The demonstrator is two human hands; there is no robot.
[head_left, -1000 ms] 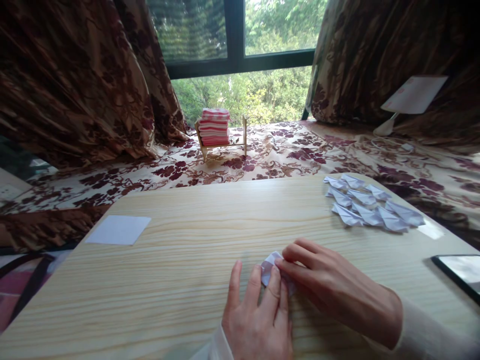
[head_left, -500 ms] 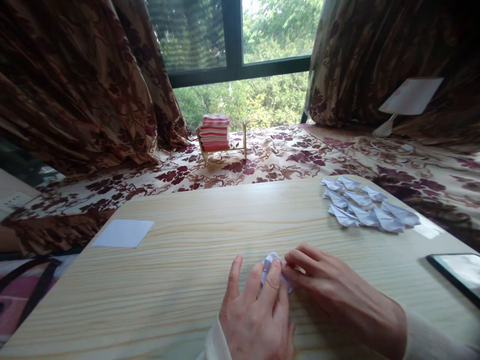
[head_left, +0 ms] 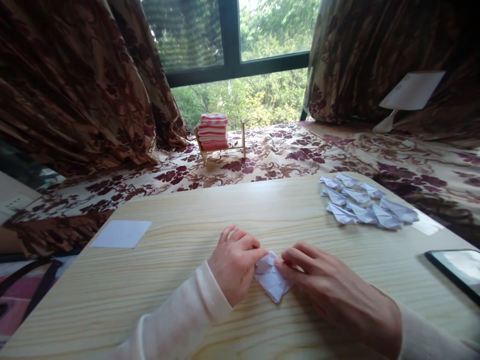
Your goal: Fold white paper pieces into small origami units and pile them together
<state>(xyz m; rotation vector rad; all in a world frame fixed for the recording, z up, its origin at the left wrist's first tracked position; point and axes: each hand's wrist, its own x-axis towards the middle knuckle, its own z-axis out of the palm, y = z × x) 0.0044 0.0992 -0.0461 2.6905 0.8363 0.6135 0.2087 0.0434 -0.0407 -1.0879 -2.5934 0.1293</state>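
A small piece of folded white paper [head_left: 273, 284] lies on the wooden table between my hands, one corner pointing toward me. My left hand [head_left: 237, 262] is closed at its upper left edge, with the fingertips on the paper. From the right, my right hand [head_left: 321, 280] pinches the paper's upper right edge between thumb and fingers. Creases and a folded flap show near the top of the paper. The undersides of my fingers are hidden.
Several folded white paper shapes [head_left: 362, 202] sit in rows at the table's far right. A flat white sheet [head_left: 122, 234] lies at the left, a phone [head_left: 459, 272] at the right edge. Beyond the table [head_left: 180, 280] stand a small rack of pink-striped cloths [head_left: 213, 132] and a lamp [head_left: 410, 92].
My left hand has moved from lying over the paper to its upper left edge, uncovering more of the paper. My right hand stays nearly in place at the right edge.
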